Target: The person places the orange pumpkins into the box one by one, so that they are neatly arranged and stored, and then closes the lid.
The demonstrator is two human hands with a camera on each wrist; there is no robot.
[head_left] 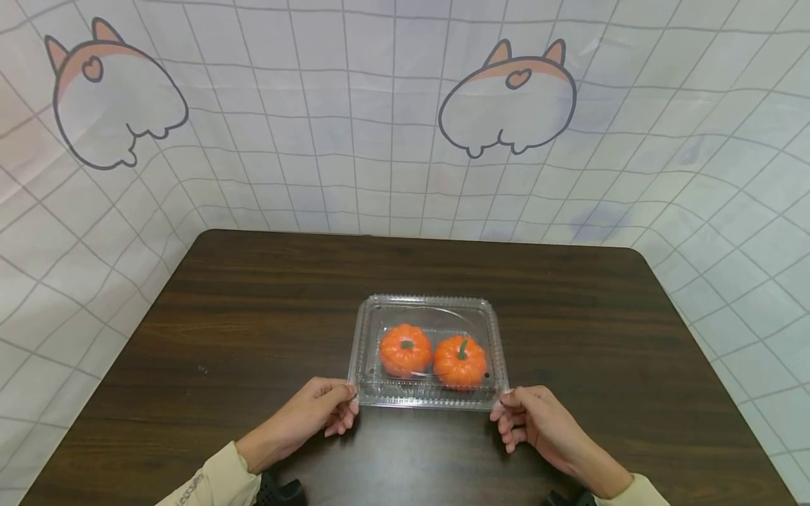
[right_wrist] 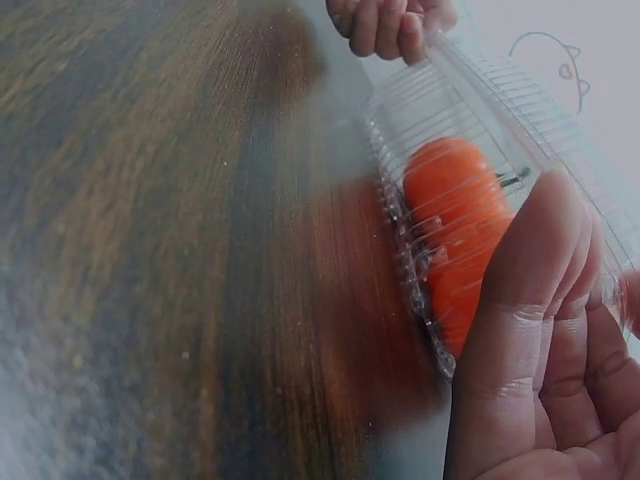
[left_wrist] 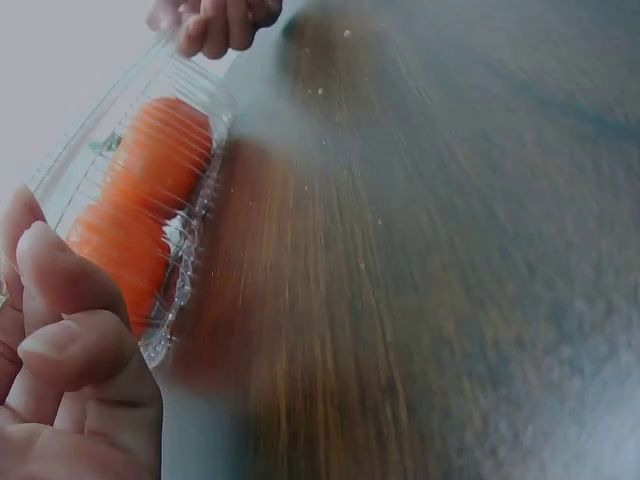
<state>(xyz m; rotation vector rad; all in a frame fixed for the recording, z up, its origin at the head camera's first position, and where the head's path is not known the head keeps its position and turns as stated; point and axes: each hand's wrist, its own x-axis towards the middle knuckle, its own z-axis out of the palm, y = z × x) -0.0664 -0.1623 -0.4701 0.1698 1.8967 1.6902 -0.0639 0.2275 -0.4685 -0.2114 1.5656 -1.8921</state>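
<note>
A clear plastic clamshell container (head_left: 420,403) sits in the middle of the dark table with its lid down over the contents; whether the rim is snapped together I cannot tell. Inside are two small orange pumpkins with green stems, a left pumpkin (head_left: 405,357) and a right pumpkin (head_left: 458,371), side by side. My left hand (head_left: 313,416) pinches the near left corner of the rim between thumb and fingers. At the near right corner, my right hand (head_left: 545,430) pinches the rim likewise. Both wrist views show the pumpkins (left_wrist: 165,150) through the ribbed plastic side (right_wrist: 385,160).
The dark wood-grain table (head_left: 266,281) has rounded far corners. White grid-patterned cloth (head_left: 354,126) with cartoon corgi drawings (head_left: 506,105) hangs behind the table and along both sides.
</note>
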